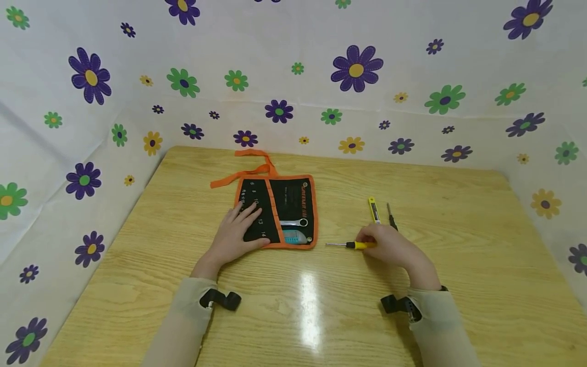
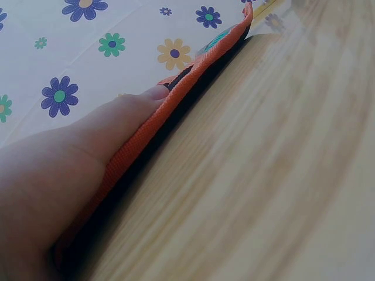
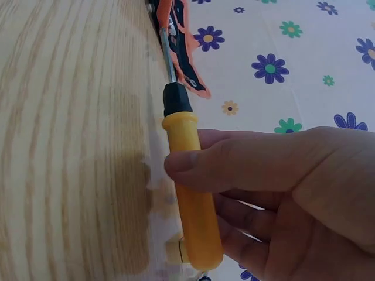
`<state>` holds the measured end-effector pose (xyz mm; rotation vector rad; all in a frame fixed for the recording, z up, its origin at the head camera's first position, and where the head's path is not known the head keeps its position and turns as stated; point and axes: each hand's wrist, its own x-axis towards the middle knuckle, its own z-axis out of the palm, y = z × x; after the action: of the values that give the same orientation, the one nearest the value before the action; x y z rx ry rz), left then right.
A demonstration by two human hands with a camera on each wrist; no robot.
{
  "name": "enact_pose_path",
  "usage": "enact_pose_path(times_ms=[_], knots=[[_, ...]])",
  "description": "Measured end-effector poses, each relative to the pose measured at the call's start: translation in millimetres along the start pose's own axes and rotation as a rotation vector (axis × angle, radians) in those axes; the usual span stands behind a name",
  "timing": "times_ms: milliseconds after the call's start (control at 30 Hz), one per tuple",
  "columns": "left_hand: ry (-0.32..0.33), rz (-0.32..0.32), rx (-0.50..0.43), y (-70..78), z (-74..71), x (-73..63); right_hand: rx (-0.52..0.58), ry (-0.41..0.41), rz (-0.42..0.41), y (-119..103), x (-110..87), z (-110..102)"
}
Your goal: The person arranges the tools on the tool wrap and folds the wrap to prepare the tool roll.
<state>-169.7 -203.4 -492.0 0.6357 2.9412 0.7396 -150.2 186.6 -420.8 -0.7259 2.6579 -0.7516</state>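
My left hand (image 1: pixel 236 232) rests with spread fingers on a black tool roll (image 1: pixel 293 201) with orange edging, which lies unfolded on the table. Its thumb (image 2: pixel 137 108) lies along the orange border in the left wrist view. A ring-ended wrench (image 1: pixel 295 223) and a turquoise item (image 1: pixel 293 236) show in the roll's lower pockets. To the right of the roll, my right hand (image 1: pixel 390 244) pinches a screwdriver (image 3: pixel 190 193) by its yellow handle. The metal shaft points left toward the roll. In the right wrist view the thumb presses on the handle's side.
Just beyond my right hand lie a yellow box cutter-like tool (image 1: pixel 373 209) and a thin dark tool (image 1: pixel 391 216), partly hidden by the hand. Orange ties (image 1: pixel 238 176) trail from the roll's far edge. A flower-patterned cloth (image 1: pixel 312 61) hangs behind the wooden table (image 1: pixel 275 316).
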Motion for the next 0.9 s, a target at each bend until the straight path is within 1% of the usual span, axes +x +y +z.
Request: enact_pose_path(times_ms=[333, 500, 667, 900], knots=[[0.008, 0.003, -0.009, 0.7, -0.1, 0.0, 0.014, 0.121, -0.022, -10.0, 2.7, 0.6], [0.002, -0.001, -0.003, 1.6, -0.6, -0.4, 0.025, 0.167, -0.019, -16.8, 6.5, 2.4], [0.001, -0.006, -0.006, 1.8, -1.0, -1.0, 0.020, 0.196, -0.019, -22.7, 16.1, 3.6], [0.002, -0.005, -0.011, 2.5, -2.3, -1.8, 0.014, 0.225, -0.028, -30.8, 34.6, 2.9]])
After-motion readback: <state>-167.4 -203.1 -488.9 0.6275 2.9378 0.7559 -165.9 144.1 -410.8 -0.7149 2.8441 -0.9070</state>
